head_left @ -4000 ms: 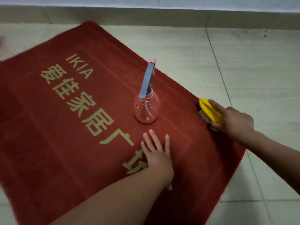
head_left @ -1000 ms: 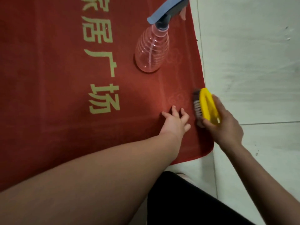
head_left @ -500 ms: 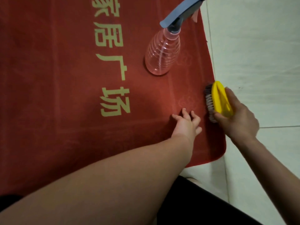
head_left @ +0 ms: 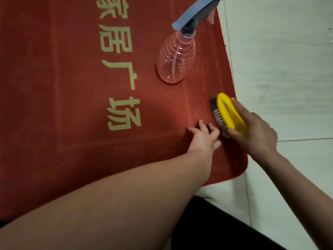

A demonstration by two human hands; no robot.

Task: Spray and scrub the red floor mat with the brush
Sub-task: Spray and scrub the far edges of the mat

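Mat (head_left: 68,91): red, gold characters, fills the left and centre of the frame on a pale tile floor (head_left: 288,60); its right edge runs down the right-centre.
Brush (head_left: 228,112): yellow back, dark bristles tilted onto the mat near that edge, right of centre.
Right hand (head_left: 255,134): grasps the brush from the right.
Left hand (head_left: 205,138): released, fingers spread flat on the mat, just beside the bristles.
Bottle (head_left: 175,60): clear sprayer, blue trigger, upright on the mat, upper centre.
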